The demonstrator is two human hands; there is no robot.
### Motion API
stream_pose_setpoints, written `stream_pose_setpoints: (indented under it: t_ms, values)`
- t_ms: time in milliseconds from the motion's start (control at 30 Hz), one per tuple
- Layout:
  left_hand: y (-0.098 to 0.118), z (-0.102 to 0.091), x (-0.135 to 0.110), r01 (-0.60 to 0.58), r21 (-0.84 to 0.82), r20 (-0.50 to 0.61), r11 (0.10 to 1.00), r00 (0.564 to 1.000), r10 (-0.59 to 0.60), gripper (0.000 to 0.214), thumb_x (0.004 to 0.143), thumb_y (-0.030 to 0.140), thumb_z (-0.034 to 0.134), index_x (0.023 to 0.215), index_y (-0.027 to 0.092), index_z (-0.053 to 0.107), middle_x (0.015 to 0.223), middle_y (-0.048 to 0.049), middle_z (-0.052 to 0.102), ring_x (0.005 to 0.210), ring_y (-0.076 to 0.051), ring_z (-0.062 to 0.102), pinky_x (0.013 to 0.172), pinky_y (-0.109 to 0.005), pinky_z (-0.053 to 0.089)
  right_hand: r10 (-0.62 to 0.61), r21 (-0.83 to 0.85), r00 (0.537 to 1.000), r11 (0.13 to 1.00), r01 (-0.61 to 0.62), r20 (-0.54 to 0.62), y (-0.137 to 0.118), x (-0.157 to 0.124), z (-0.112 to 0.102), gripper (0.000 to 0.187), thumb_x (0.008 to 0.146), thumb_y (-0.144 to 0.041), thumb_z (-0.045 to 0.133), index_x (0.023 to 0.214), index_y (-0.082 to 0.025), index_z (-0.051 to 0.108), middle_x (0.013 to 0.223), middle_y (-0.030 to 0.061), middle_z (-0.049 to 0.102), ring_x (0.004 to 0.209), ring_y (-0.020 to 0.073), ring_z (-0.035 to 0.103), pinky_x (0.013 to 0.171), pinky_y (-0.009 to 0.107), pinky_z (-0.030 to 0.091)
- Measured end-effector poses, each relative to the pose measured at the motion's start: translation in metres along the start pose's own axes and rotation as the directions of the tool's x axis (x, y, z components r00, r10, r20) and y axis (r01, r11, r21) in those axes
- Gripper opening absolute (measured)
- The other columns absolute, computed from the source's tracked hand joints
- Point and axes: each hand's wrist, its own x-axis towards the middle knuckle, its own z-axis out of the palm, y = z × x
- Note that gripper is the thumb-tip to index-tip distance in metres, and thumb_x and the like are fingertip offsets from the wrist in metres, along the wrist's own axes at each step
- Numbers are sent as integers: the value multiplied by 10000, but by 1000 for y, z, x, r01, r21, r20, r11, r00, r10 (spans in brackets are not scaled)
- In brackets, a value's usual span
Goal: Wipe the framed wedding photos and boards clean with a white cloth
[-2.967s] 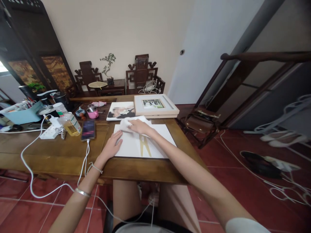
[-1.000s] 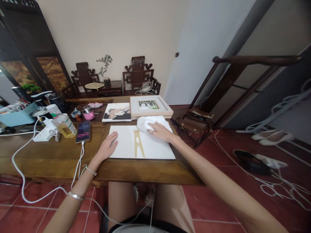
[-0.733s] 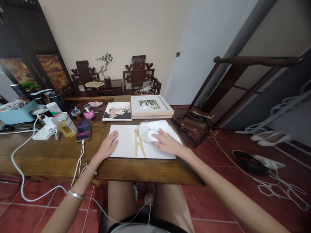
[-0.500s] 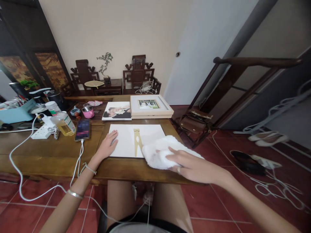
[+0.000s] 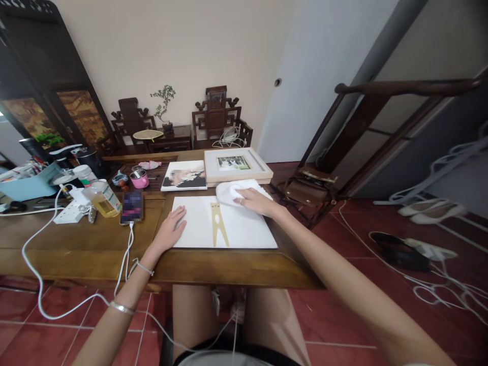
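Observation:
A white board (image 5: pixel 244 231) with a gold easel leg (image 5: pixel 218 225) on it lies flat on the wooden table (image 5: pixel 95 239). My left hand (image 5: pixel 171 230) rests open and flat on the board's left edge. At the board's far right corner my right hand (image 5: pixel 256 199) presses a bunched white cloth (image 5: pixel 232 190) down, fingers closed over it. Just behind the cloth sits a pale framed photo (image 5: pixel 236 164), and a frameless photo print (image 5: pixel 184 175) lies to its left.
A phone (image 5: pixel 131 207) on a white cable, an oil bottle (image 5: pixel 102 197), a power strip (image 5: pixel 68 212), a pink pot (image 5: pixel 139 178) and a blue box (image 5: pixel 26 187) crowd the table's left. Dark carved chairs (image 5: pixel 217 117) stand behind. A stair rail (image 5: pixel 381 101), shoes (image 5: pixel 396 249) and cords are on the right floor.
My right hand swept the cloth from the board's far right corner down to its near right edge, then back up to the far corner. My left hand stayed put.

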Motion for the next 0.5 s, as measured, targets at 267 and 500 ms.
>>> stream_pose_setpoints:
  t_ms: [267, 500]
  values:
    - [-2, 3, 0, -1, -12, -11, 1000, 1000, 1, 467, 890, 375, 403, 1280, 153, 531, 1411, -121, 455, 1350, -228, 360, 1145, -470, 208, 12, 48, 981, 999, -22, 194, -27, -81, -14, 209, 843, -286, 393, 854, -208, 586, 881, 89, 634, 963, 281, 548, 845, 354, 408]
    - [-3, 6, 0, -11, 11, -18, 1000, 1000, 12, 455, 889, 359, 400, 1289, 179, 522, 1416, -100, 452, 1351, -218, 360, 1137, -473, 226, -3, 251, 916, 962, -107, 402, -33, -137, -41, 304, 813, -421, 472, 976, -246, 659, 1085, 66, 653, 1062, 295, 544, 938, 376, 408]
